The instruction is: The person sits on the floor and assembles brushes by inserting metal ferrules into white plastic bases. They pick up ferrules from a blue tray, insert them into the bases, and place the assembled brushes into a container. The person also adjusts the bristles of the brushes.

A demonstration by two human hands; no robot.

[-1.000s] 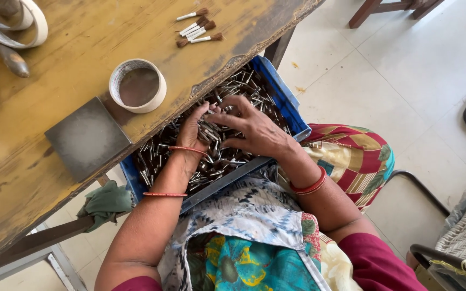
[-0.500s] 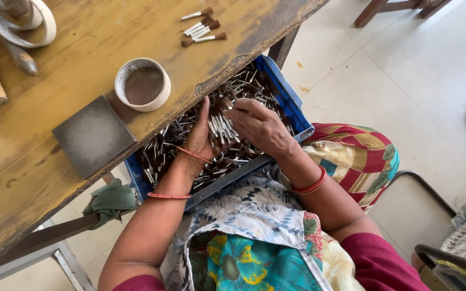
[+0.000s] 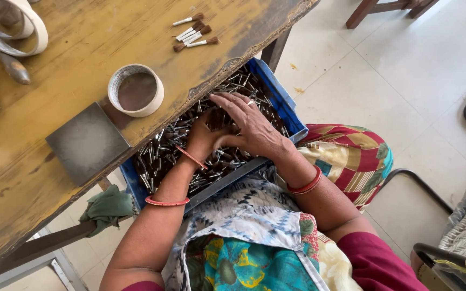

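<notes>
nearest the camera, a patterned blue, white and teal apron (image 3: 244, 237) covered the person's lap. just beyond it, a blue plastic crate (image 3: 284, 102) rested on the lap, partly tucked under the table edge and filled with small metal-handled brush pieces (image 3: 157, 153). both hands lay in this heap: the left hand (image 3: 203, 137) was curled among the pieces, though whether it clasped any could not be told; the right hand (image 3: 249, 124) lay flat and spread over them, fingers loose, gripping nothing visible. judged from the full crate, most pieces remained unsorted. farther off, only five finished white-handled brown-bristle brushes (image 3: 192, 32) lay on the worn yellow wooden table (image 3: 82, 32), near a round white container (image 3: 136, 90) and a grey square pad (image 3: 88, 141). pale floor tiles (image 3: 384, 75) lay beyond.
</notes>
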